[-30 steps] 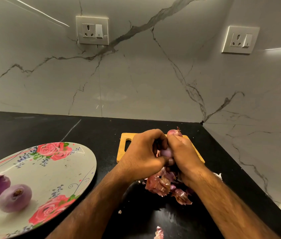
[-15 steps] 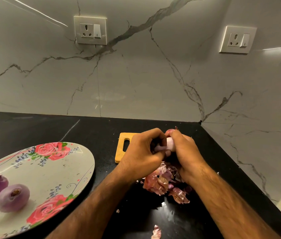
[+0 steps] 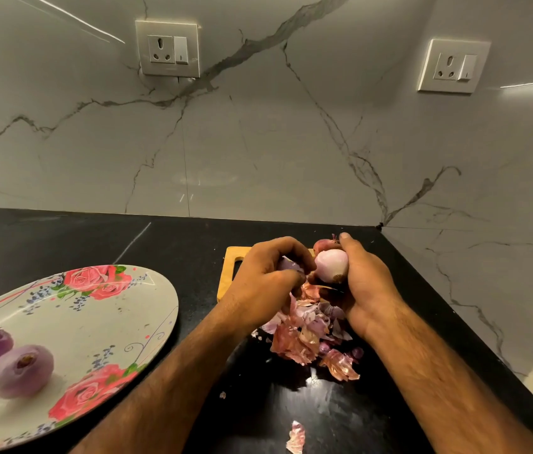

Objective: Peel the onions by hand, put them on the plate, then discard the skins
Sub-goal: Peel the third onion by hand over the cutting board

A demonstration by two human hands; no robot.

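**Last skin coming off the onion in your hands**

The onion (image 3: pixel 332 265) is in your right hand (image 3: pixel 366 283), whose fingers curl round it above the pile of skins (image 3: pixel 304 339). It looks pale and almost bare. Your left hand (image 3: pixel 266 283) pinches a purple flake of skin (image 3: pixel 289 266) just beside it. Draw that flake along the bulb toward the root, not straight outward, so it likely lifts in one sheet. Roll the bulb to check its hidden far side for patches. Drop the flake onto the pile on the bench (image 3: pixel 160 244) so the scraps gather easily. The plate (image 3: pixel 147 326), well apart on your left, holds two peeled onions (image 3: pixel 21 370). An unpeeled onion (image 3: pixel 323 245) waits by the cutting board (image 3: pixel 229 276).
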